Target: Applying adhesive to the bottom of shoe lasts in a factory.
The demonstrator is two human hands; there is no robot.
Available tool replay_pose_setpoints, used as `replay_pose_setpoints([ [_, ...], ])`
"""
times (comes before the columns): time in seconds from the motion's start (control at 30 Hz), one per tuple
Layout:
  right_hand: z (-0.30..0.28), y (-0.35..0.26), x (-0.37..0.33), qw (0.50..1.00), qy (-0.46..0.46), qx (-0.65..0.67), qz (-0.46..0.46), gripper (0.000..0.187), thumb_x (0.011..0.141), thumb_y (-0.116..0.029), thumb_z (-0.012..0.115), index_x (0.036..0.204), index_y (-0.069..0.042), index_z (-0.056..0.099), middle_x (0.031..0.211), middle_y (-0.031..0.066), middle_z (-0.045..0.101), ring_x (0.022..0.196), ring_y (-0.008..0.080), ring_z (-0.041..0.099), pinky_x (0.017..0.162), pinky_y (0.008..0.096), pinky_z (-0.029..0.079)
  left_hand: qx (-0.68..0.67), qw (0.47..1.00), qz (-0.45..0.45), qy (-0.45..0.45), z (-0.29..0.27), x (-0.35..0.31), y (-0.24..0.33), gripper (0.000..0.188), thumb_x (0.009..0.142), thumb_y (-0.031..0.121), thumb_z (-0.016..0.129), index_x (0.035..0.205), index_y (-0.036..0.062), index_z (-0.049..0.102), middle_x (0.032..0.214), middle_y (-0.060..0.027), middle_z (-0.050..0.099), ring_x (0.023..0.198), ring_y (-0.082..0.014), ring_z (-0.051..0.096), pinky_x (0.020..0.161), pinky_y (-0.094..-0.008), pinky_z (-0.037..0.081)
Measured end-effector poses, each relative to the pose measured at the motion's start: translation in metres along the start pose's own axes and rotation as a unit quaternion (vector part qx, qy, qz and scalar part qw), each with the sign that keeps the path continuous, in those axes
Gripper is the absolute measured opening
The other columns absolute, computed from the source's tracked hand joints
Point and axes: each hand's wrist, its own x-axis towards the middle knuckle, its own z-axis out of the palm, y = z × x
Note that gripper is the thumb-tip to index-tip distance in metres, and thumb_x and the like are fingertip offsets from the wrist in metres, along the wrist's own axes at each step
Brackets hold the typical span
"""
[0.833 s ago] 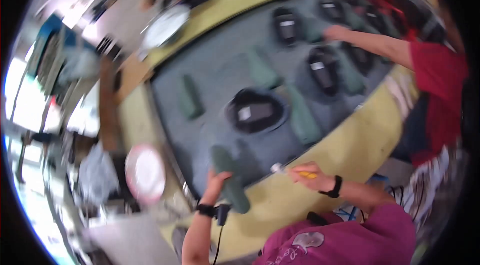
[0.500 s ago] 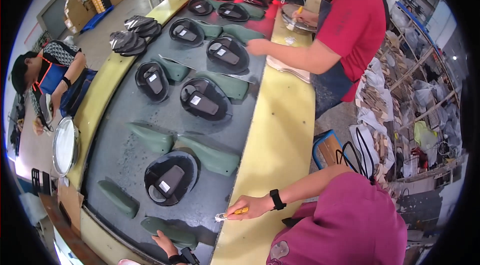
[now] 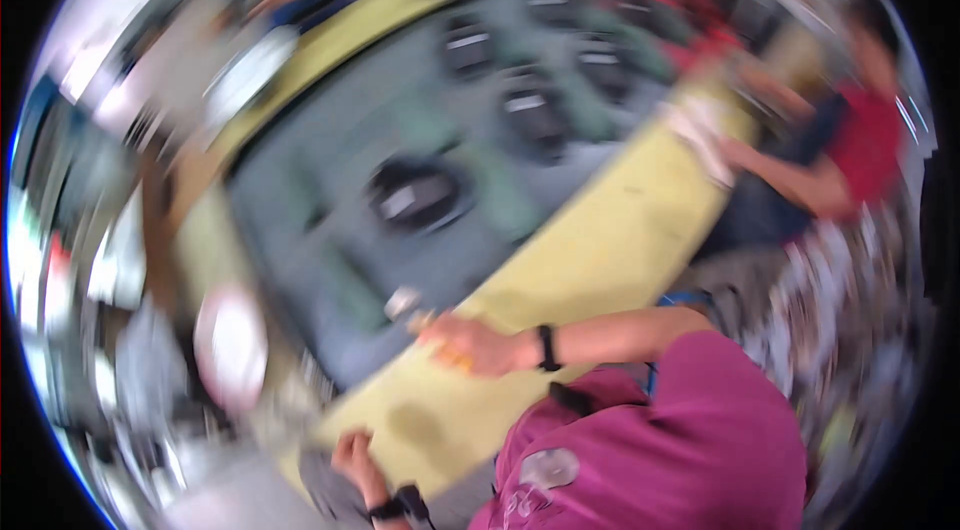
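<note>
Right hand (image 3: 478, 345) grips yellow-handled tool (image 3: 425, 322) over belt edge (image 3: 470, 305).

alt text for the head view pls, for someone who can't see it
Blurred fisheye view: the right hand holds a small yellow-handled tool at the edge of a grey conveyor carrying dark shoe parts. The left hand rests low on the yellow bench.
</note>
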Motion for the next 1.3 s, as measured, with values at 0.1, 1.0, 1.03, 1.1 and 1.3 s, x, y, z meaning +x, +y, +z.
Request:
replay_pose_setpoints([
  [0.1, -0.004, -0.038, 0.014, 0.997, -0.005, -0.074, -0.016, 0.032, 0.08, -0.01, 0.061, 0.109, -0.005, 0.049, 0.095, 0.0147, 0.055, 0.09, 0.0337, 0.053, 0.077, 0.0417, 0.044, 0.008, 0.999, -0.049, -0.008, -0.018, -0.051, -0.004, 0.01, 0.079, 0.005, 0.059, 0.078, -0.0044, 0.064, 0.07, -0.0035, 0.063, 0.063, -0.0079, 0.052, 0.058, -0.0217, 0.042],
  [1.0, 0.311, -0.022, 0.191, 0.916, -0.266, -0.281, -0.106, 0.03, 0.093, -0.025, 0.036, 0.084, -0.003, 0.054, 0.073, 0.015, 0.056, 0.068, 0.0276, 0.055, 0.06, 0.038, 0.043, -0.231, 0.858, -0.282, 0.362, -0.167, -0.312, -0.177, 0.014, 0.085, 0.012, 0.056, 0.084, 0.0004, 0.063, 0.071, -0.0004, 0.058, 0.063, -0.0082, 0.053, 0.057, -0.0219, 0.042],
  [1.03, 0.311, -0.061, 0.182, 0.911, -0.343, -0.228, -0.003, 0.025, 0.092, -0.019, 0.039, 0.086, -0.001, 0.055, 0.081, 0.0186, 0.059, 0.075, 0.0296, 0.058, 0.063, 0.0391, 0.045, -0.214, 0.858, -0.28, 0.374, -0.159, -0.317, -0.173, 0.014, 0.084, 0.012, 0.056, 0.083, -0.0002, 0.063, 0.069, -0.0003, 0.059, 0.063, -0.0083, 0.053, 0.057, -0.0222, 0.042],
  [1.1, 0.296, -0.011, 0.2, 0.871, -0.27, -0.28, -0.3, 0.025, 0.085, -0.008, 0.045, 0.105, 0.003, 0.056, 0.094, 0.0209, 0.062, 0.085, 0.0357, 0.059, 0.075, 0.0443, 0.047, -0.258, 0.843, -0.291, 0.372, -0.153, -0.317, -0.175, 0.015, 0.082, 0.012, 0.057, 0.085, -0.0007, 0.063, 0.069, -0.0017, 0.06, 0.063, -0.0084, 0.055, 0.056, -0.0223, 0.044],
  [1.3, 0.296, -0.018, 0.163, 0.838, -0.327, -0.353, -0.256, 0.057, 0.081, -0.002, 0.051, 0.134, -0.01, 0.035, 0.094, 0.0172, 0.059, 0.09, 0.0337, 0.056, 0.076, 0.0413, 0.044, -0.293, 0.77, -0.334, 0.457, -0.135, -0.386, -0.195, 0.015, 0.083, 0.01, 0.055, 0.092, -0.0001, 0.062, 0.074, -0.0048, 0.063, 0.065, -0.0106, 0.06, 0.058, -0.0229, 0.047],
])
